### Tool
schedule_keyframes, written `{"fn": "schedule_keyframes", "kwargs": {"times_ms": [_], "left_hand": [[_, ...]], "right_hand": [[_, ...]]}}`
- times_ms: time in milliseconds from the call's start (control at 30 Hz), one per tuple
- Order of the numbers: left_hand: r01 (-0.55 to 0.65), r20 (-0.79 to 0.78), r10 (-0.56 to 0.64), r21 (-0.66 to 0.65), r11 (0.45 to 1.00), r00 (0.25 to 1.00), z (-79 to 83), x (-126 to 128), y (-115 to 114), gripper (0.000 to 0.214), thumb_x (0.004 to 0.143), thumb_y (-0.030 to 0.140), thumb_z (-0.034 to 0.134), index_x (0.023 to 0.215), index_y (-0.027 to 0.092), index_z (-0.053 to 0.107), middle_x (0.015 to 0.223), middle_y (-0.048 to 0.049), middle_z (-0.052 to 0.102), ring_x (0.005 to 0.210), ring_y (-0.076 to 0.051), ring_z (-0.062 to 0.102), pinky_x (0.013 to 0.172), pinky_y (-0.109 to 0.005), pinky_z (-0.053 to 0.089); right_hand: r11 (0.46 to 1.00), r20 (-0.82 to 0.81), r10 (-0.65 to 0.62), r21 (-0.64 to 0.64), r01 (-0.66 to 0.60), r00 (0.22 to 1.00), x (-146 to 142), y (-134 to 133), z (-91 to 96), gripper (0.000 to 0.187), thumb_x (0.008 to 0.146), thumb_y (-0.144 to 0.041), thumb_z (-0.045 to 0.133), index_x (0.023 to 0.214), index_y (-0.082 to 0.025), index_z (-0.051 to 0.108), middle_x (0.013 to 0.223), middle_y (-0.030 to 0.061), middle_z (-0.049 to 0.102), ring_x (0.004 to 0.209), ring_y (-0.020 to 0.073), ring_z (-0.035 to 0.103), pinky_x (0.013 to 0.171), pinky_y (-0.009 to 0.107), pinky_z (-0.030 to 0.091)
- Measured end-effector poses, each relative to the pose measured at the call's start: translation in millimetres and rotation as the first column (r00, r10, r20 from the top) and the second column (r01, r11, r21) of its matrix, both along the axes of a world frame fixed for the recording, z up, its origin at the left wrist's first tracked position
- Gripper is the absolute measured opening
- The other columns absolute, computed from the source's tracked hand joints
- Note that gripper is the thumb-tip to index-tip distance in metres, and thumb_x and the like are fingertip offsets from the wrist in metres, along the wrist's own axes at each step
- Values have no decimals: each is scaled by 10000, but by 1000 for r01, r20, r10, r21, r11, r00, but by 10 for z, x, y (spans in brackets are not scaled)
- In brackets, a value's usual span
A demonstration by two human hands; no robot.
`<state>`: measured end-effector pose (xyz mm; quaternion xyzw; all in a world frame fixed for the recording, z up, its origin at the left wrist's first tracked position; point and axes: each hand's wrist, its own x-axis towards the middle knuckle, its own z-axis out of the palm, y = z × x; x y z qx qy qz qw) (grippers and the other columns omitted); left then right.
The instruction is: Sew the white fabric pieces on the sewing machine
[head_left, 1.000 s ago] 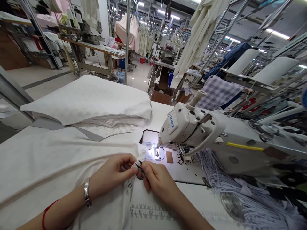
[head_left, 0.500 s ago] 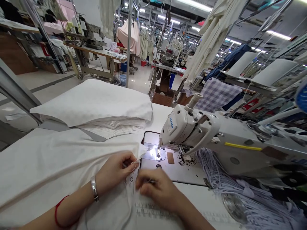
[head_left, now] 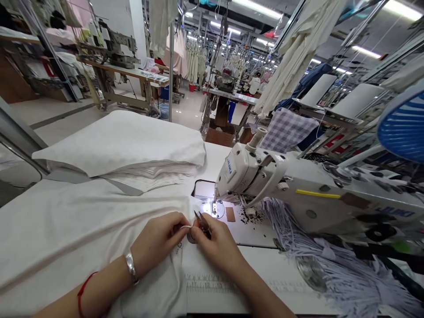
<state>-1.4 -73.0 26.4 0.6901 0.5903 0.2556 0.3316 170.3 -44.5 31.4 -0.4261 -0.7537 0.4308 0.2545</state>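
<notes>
My left hand [head_left: 160, 236] is closed in a pinch on the edge of a white fabric piece [head_left: 82, 221], which spreads over the table to the left. A short white strip shows at its fingertips. My right hand [head_left: 218, 245] meets it there, its fingers closed round small dark thread snips [head_left: 202, 221] whose pointed blades stick up. Part of the snips is hidden by the fingers. Just beyond both hands is the lit needle area of a white sewing machine [head_left: 251, 176]. A small printed mark on the fabric lies below the left fingertips.
Behind the fabric lies a thick stack of white cut pieces [head_left: 126, 141]. A bundle of pale cords [head_left: 318, 260] hangs and lies under the machine arm at right. A printed ruler [head_left: 212, 285] runs along the table front. A blue fan [head_left: 404, 123] stands at the right edge.
My right hand has moved up and in to meet the left fingertips, and the snips now show clearly in it. My left hand keeps its pinch. The view has shifted slightly right.
</notes>
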Motion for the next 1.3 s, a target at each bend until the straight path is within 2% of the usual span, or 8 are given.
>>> {"fn": "schedule_keyframes", "kwargs": {"times_ms": [133, 333, 567, 700, 867, 1000, 1200, 1300], "left_hand": [[-2, 7, 2, -20, 1000, 1000, 31, 0, -9, 270, 865, 395, 467, 729, 188, 573, 662, 9, 601, 591, -135, 502, 560, -241, 356], [39, -13, -40, -60, 997, 999, 51, -10, -12, 233, 839, 363, 438, 723, 188, 536, 686, -1, 607, 604, -144, 494, 557, -245, 329], [93, -94, -97, -42, 995, 991, 33, -31, -4, 177, 799, 309, 435, 677, 195, 494, 619, 12, 553, 582, -149, 474, 547, -250, 292], [143, -219, -145, -27, 989, 965, 15, -5, -51, 194, 831, 318, 425, 718, 197, 525, 648, -1, 578, 592, -157, 486, 556, -260, 283], [181, -230, -197, -89, 980, 953, 67, 4, -79, 226, 865, 354, 443, 838, 204, 610, 701, -11, 625, 621, -172, 535, 578, -272, 332], [375, -179, -366, 15, 927, 913, 123, -17, 22, 298, 927, 369, 406, 960, 243, 674, 868, -30, 672, 793, -195, 594, 692, -292, 420], [541, -387, -426, 262, 799, 818, -27, 54, 344, 334, 878, 252, 513, 1210, 267, 552, 1314, -40, 556, 1213, -240, 461, 1039, -416, 329], [512, -428, -378, 256, 820, 821, -72, 102, 428, 435, 853, 322, 544, 1284, 278, 503, 1346, -41, 533, 1234, -261, 436, 1043, -435, 300]], "right_hand": [[960, 54, -64, 275, 47, 997, 10, -35, -90, 120, 882, -237, 408, 765, -213, 425, 674, -23, 548, 594, 126, 479, 547, 231, 319], [727, 155, -144, 686, -2, 977, -48, -79, -140, 134, 809, -96, 370, 810, -209, 441, 794, 51, 572, 728, 184, 498, 593, 274, 352], [859, 250, 191, 426, -285, 949, 3, -58, -73, 184, 755, -68, 368, 852, -220, 408, 788, 11, 559, 669, 146, 501, 578, 245, 380], [735, 613, 29, 522, -432, 790, 336, 20, -123, 188, 833, -59, 364, 821, -205, 483, 803, 45, 590, 718, 182, 524, 573, 268, 349], [845, 714, -306, 509, -166, 630, 1103, 248, -75, 241, 854, -28, 400, 945, -174, 570, 915, 83, 650, 806, 200, 601, 638, 280, 385], [843, 730, -455, 537, -18, 510, 1441, 304, 15, 175, 866, -125, 490, 976, -187, 612, 937, 92, 677, 826, 234, 626, 624, 296, 391], [869, 511, -203, 488, -87, 835, 941, -45, -80, 296, 822, -83, 477, 1048, -214, 616, 948, 32, 670, 844, 171, 616, 676, 258, 430], [833, 526, -63, 496, -246, 848, 653, -158, -196, 399, 840, -145, 527, 1236, -198, 534, 895, 28, 670, 781, 181, 609, 572, 264, 398]]}}
